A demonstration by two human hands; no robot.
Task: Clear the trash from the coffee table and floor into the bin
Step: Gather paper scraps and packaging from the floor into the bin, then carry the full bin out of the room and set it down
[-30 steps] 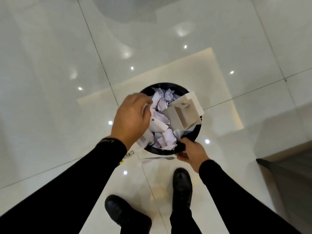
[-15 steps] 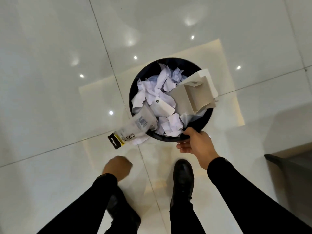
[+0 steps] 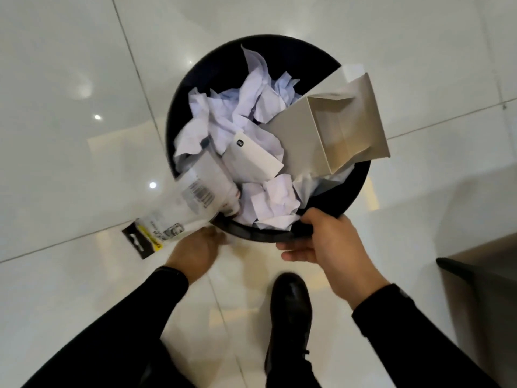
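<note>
A round black bin (image 3: 223,65) stands on the white tiled floor, heaped with crumpled white paper (image 3: 251,107). An open white cardboard box (image 3: 344,130) sticks out over its right rim, and a small flat white box (image 3: 251,161) lies on the paper. A clear plastic package (image 3: 193,197) with a barcode and a black-and-yellow header hangs over the left rim. My right hand (image 3: 327,247) grips the bin's near rim. My left hand (image 3: 195,253), blurred, is at the near-left rim, just under the hanging package; its grip is unclear.
My black shoe (image 3: 291,312) stands on the glossy tiles just behind the bin. The edge of a dark piece of furniture (image 3: 481,275) juts in at the right. Ceiling lights reflect off the floor around the bin.
My left hand left the trash, dropped low, then came back up to the bin's near-left rim. The bin now looks much closer and larger. My right hand stayed on the rim.
</note>
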